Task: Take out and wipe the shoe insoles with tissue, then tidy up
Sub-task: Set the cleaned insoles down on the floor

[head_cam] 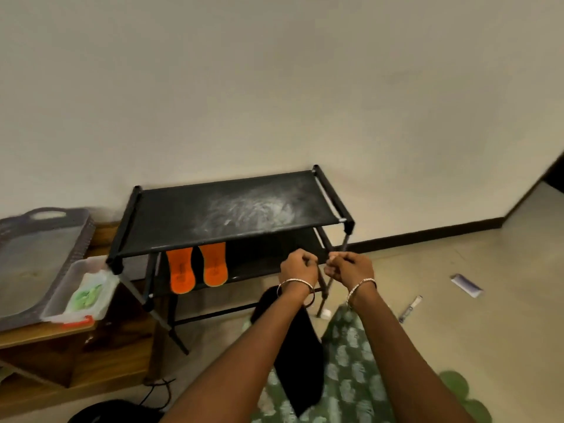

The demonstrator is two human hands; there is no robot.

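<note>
Two orange insoles (pixel 197 267) lie side by side on the lower shelf of a black shoe rack (pixel 171 215), left of centre. My left hand (pixel 299 267) and my right hand (pixel 348 270) are fists held close together in front of the rack's right end, to the right of the insoles and not touching them. A small pale scrap (pixel 332 256), seemingly tissue, shows at my right hand's fingertips. Nothing is visible in the left fist. A black cloth-like thing (pixel 300 361) lies under my left forearm on a green patterned garment (pixel 351 377).
The rack's top shelf has a white dusty smear (pixel 250 209). At left, a wooden table (pixel 61 346) carries a grey tray (pixel 27 254) and a clear box of green items (pixel 85 296). A white-purple packet (pixel 467 285), a small tool (pixel 410 308) and a black cable (pixel 158 392) lie on the floor.
</note>
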